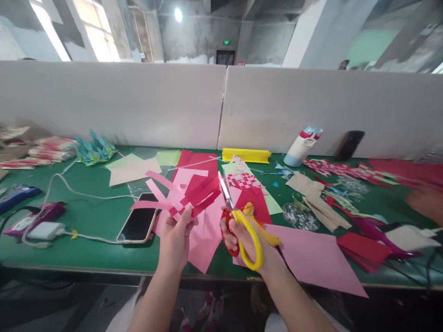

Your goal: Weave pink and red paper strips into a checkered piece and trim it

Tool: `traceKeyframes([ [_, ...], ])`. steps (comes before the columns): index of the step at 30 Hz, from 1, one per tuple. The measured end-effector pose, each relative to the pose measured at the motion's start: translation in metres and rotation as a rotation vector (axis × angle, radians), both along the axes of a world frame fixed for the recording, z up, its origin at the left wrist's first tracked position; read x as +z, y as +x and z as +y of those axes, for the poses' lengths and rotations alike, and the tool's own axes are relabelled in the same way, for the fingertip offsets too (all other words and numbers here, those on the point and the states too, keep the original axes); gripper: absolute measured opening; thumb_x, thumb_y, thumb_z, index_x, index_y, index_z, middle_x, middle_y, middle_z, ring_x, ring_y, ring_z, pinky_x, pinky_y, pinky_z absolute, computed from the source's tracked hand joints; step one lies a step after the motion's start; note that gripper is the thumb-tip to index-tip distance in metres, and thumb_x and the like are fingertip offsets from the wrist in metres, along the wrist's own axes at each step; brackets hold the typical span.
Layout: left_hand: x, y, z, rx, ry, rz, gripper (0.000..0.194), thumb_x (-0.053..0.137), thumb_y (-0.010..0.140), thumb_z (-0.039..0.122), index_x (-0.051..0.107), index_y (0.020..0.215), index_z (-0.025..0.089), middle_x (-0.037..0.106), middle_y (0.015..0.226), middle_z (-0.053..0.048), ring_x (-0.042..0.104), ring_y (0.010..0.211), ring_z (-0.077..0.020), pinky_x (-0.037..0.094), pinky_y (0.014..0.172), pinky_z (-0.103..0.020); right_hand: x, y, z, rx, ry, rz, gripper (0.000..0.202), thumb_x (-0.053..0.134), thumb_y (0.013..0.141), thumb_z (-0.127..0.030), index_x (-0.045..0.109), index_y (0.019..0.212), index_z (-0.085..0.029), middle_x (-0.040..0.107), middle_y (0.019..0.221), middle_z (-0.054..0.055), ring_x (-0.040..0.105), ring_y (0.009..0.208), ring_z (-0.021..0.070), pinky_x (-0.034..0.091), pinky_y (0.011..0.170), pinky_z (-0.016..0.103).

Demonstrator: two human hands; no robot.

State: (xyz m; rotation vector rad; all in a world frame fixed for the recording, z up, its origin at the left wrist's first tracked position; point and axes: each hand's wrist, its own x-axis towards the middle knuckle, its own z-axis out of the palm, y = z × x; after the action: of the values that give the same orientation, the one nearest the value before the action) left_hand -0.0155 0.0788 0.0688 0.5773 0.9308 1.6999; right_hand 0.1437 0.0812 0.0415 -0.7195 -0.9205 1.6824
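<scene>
My left hand (177, 235) pinches a small weave of pink and red paper strips (178, 206). Its loose strip ends fan out to the left and to the upper right. In my right hand (244, 237) is a pair of scissors (254, 246) with one yellow and one red handle, its blades pointing up and away from me. The blade tips are close to the ends of the red strips; whether they touch, I cannot tell. Pink paper sheets (204, 249) lie beneath both hands. Beyond the scissors is a finished-looking red and pink checked weave (245, 180).
A phone (138, 221) with a white cable lies left of my left hand. At the back stand a yellow folded strip (246, 155) and a bottle (302, 146). Paper scraps (327, 210) cover the right side, where another person's hand (425, 203) reaches in.
</scene>
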Motion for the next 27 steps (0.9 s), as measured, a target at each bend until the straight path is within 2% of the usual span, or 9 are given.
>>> traceKeyframes([
  [2, -0.002, 0.006, -0.002, -0.016, -0.012, 0.033, 0.024, 0.082, 0.064, 0.030, 0.067, 0.074, 0.014, 0.065, 0.069, -0.001, 0.055, 0.057, -0.0077, 0.049, 0.057, -0.020, 0.003, -0.008, 0.004, -0.117, -0.009, 0.074, 0.038, 0.076, 0.071, -0.031, 0.056, 0.102, -0.025, 0.059, 0.070, -0.006, 0.037, 0.042, 0.0023, 0.035, 0.039, 0.015],
  [4, -0.005, 0.012, -0.003, -0.026, -0.022, 0.064, 0.024, 0.082, 0.063, 0.030, 0.066, 0.072, 0.014, 0.065, 0.067, 0.000, 0.055, 0.056, -0.0080, 0.048, 0.057, -0.021, 0.007, -0.012, 0.008, -0.256, -0.035, 0.104, 0.042, 0.077, 0.067, -0.031, 0.052, 0.101, -0.024, 0.063, 0.073, -0.004, 0.037, 0.042, 0.0030, 0.035, 0.039, 0.016],
  [6, -0.010, 0.018, -0.004, -0.048, -0.023, 0.097, 0.024, 0.082, 0.063, 0.031, 0.066, 0.071, 0.014, 0.065, 0.067, 0.000, 0.055, 0.056, -0.0083, 0.048, 0.057, -0.022, 0.009, -0.014, 0.011, -0.326, -0.055, 0.127, 0.042, 0.079, 0.065, -0.031, 0.052, 0.096, -0.024, 0.062, 0.069, -0.005, 0.037, 0.041, 0.0036, 0.034, 0.038, 0.017],
  [9, -0.017, 0.025, -0.005, -0.085, -0.029, 0.157, 0.024, 0.081, 0.064, 0.033, 0.067, 0.073, 0.015, 0.066, 0.068, 0.000, 0.056, 0.057, -0.0090, 0.049, 0.060, -0.023, 0.008, -0.014, 0.012, -0.333, -0.061, 0.127, 0.034, 0.079, 0.065, -0.033, 0.052, 0.081, -0.022, 0.047, 0.048, -0.010, 0.035, 0.038, 0.0043, 0.031, 0.038, 0.017],
  [11, -0.021, 0.030, -0.005, -0.105, -0.038, 0.200, 0.025, 0.080, 0.065, 0.033, 0.067, 0.074, 0.015, 0.066, 0.067, 0.000, 0.057, 0.058, -0.0101, 0.049, 0.062, -0.024, 0.006, -0.014, 0.012, -0.321, -0.069, 0.089, 0.034, 0.080, 0.065, -0.033, 0.049, 0.070, -0.021, 0.038, 0.042, -0.011, 0.034, 0.036, 0.0043, 0.030, 0.038, 0.017],
  [13, -0.022, 0.034, -0.006, -0.136, -0.042, 0.232, 0.025, 0.080, 0.065, 0.034, 0.067, 0.073, 0.014, 0.066, 0.066, -0.001, 0.058, 0.059, -0.0112, 0.049, 0.061, -0.025, 0.004, -0.013, 0.013, -0.313, -0.080, 0.041, 0.036, 0.080, 0.064, -0.031, 0.046, 0.063, -0.020, 0.038, 0.041, -0.010, 0.035, 0.036, 0.0044, 0.029, 0.038, 0.018],
  [17, -0.021, 0.037, -0.007, -0.180, -0.056, 0.211, 0.025, 0.081, 0.064, 0.034, 0.065, 0.069, 0.014, 0.064, 0.063, 0.000, 0.059, 0.058, -0.0117, 0.049, 0.060, -0.024, 0.004, -0.010, 0.014, -0.318, -0.093, -0.049, 0.034, 0.079, 0.062, -0.028, 0.046, 0.062, -0.020, 0.044, 0.044, -0.009, 0.037, 0.036, 0.0048, 0.028, 0.036, 0.018],
  [22, -0.026, 0.034, -0.005, -0.192, -0.085, 0.196, 0.026, 0.082, 0.062, 0.033, 0.067, 0.070, 0.013, 0.065, 0.061, -0.002, 0.062, 0.060, -0.0143, 0.052, 0.064, -0.027, 0.005, -0.008, 0.015, -0.332, -0.051, -0.160, 0.036, 0.074, 0.066, -0.031, 0.041, 0.058, -0.021, 0.042, 0.039, -0.009, 0.037, 0.033, 0.0053, 0.029, 0.035, 0.019],
  [27, -0.031, 0.034, -0.001, -0.178, -0.092, 0.126, 0.030, 0.084, 0.057, 0.031, 0.066, 0.074, 0.015, 0.070, 0.070, -0.005, 0.069, 0.071, -0.0218, 0.054, 0.068, -0.033, 0.006, -0.009, 0.015, -0.372, -0.034, -0.191, 0.030, 0.075, 0.063, -0.028, 0.046, 0.066, -0.021, 0.045, 0.043, -0.010, 0.037, 0.033, 0.0051, 0.029, 0.035, 0.019],
])
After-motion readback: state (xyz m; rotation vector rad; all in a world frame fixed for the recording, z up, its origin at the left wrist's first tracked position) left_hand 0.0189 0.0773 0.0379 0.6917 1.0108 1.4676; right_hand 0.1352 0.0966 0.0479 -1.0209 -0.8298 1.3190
